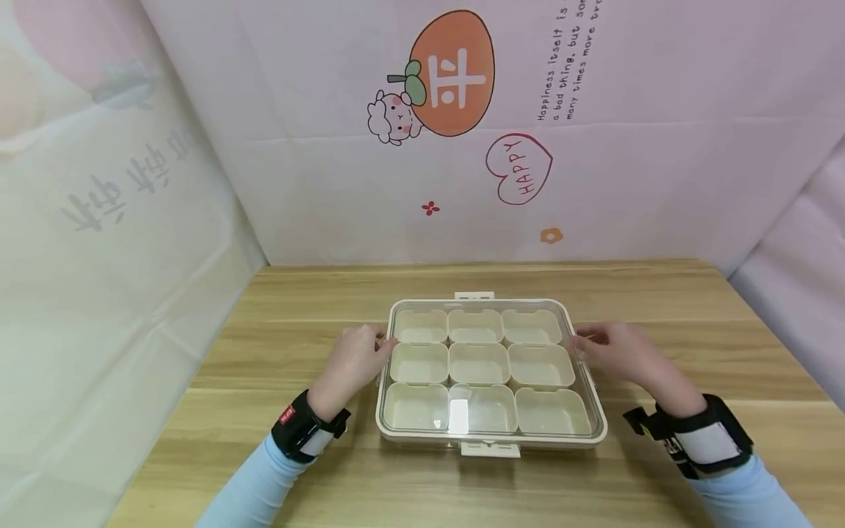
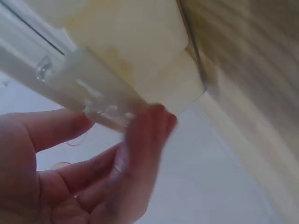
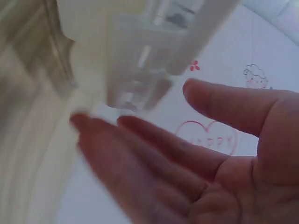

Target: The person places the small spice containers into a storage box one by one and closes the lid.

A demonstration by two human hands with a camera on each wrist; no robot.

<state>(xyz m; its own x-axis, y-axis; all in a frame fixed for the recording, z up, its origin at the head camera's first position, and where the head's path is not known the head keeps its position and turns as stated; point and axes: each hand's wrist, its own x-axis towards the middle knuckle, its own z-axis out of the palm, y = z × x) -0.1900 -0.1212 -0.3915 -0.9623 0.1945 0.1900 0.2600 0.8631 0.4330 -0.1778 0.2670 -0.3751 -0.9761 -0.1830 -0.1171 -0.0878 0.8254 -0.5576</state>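
Note:
A cream box (image 1: 490, 438) with a clear lid (image 1: 478, 363) lies flat on the wooden table (image 1: 277, 469); nine empty cream cups show through the lid. My left hand (image 1: 370, 352) is at the box's left side, fingers loosely bent, a fingertip touching the clear side latch (image 2: 105, 112). At the right side, my right hand (image 1: 597, 346) has straight fingers (image 3: 140, 144) spread just under the clear latch (image 3: 140, 70) there. In the left wrist view the left hand (image 2: 121, 140) holds nothing. The right hand (image 3: 145, 126) is likewise empty in its wrist view.
A cream latch tab (image 1: 490, 448) sticks out at the box's front edge and another (image 1: 474, 296) at its back. Pale printed sheets (image 1: 462, 147) wall in the table at the back and both sides. Bare wood surrounds the box.

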